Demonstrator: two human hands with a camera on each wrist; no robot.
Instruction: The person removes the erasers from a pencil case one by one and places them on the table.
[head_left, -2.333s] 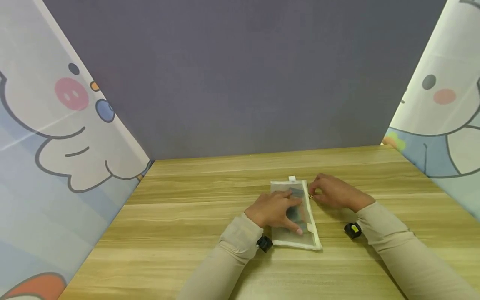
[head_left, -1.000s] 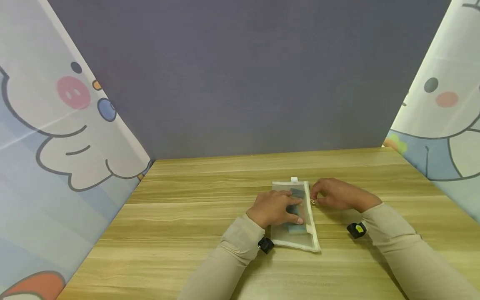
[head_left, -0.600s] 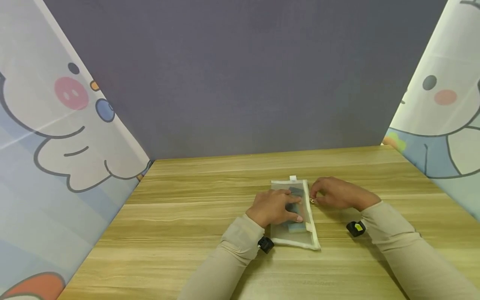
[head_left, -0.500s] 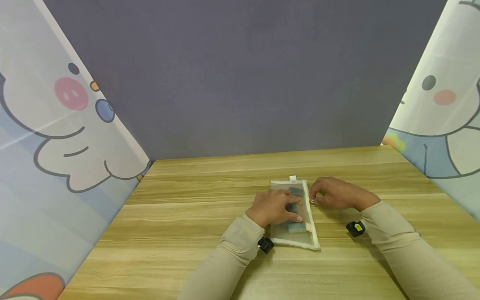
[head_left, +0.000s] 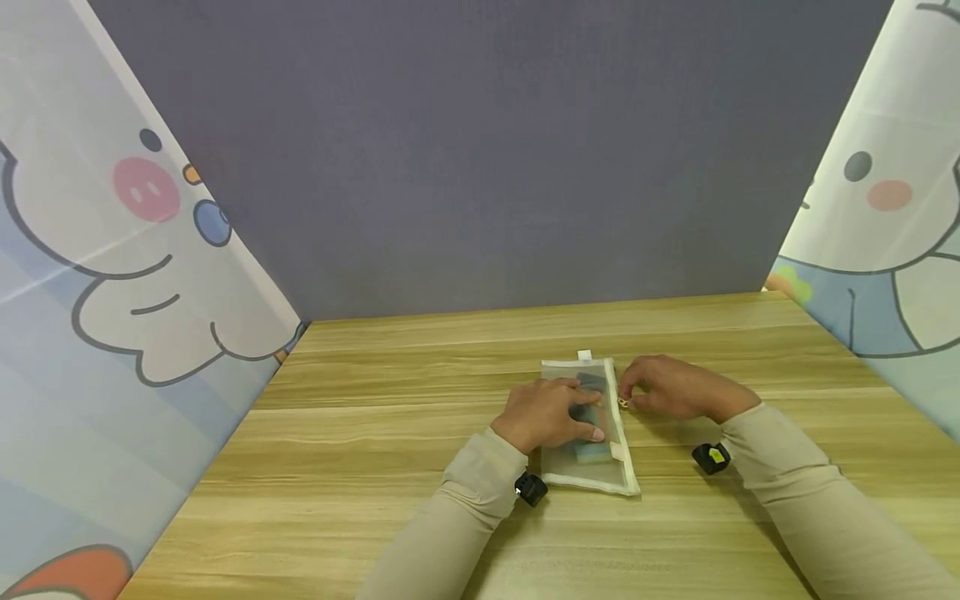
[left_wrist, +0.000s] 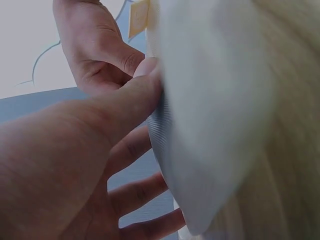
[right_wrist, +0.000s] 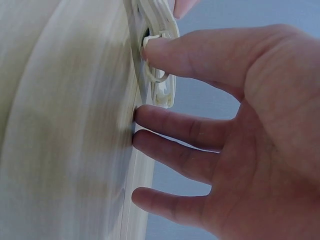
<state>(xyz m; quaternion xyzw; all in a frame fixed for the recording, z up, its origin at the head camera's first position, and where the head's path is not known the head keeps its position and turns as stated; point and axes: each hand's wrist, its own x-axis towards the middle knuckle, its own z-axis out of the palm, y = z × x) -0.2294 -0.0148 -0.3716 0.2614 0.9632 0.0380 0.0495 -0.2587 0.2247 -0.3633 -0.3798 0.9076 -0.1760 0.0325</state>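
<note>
A see-through mesh zipper pouch [head_left: 558,468] with white edging lies flat on the wooden table. Inside it a flat bluish item [head_left: 592,452] shows through the mesh, partly covered by my left hand [head_left: 546,414]. That hand rests on the pouch with fingers spread; in the left wrist view the thumb [left_wrist: 135,92] lies against the pouch's pale edge. At the right edge my right hand [head_left: 667,387] pinches the zipper pull [head_left: 623,403]. The right wrist view shows the thumb at the pull's ring [right_wrist: 157,77], the other fingers extended towards the tabletop; the index finger is mostly hidden.
The wood-grain table [head_left: 390,467] stretches out around the pouch. A dark grey panel [head_left: 510,167] stands along its back edge, and cartoon-printed sheets [head_left: 150,325] hang at both sides. A small white tag [head_left: 584,355] sticks out from the pouch's far edge.
Since the earliest frame my right hand has moved slightly nearer along the zipper edge with the pull. My left thumb has drawn in a little, showing more of the bluish item.
</note>
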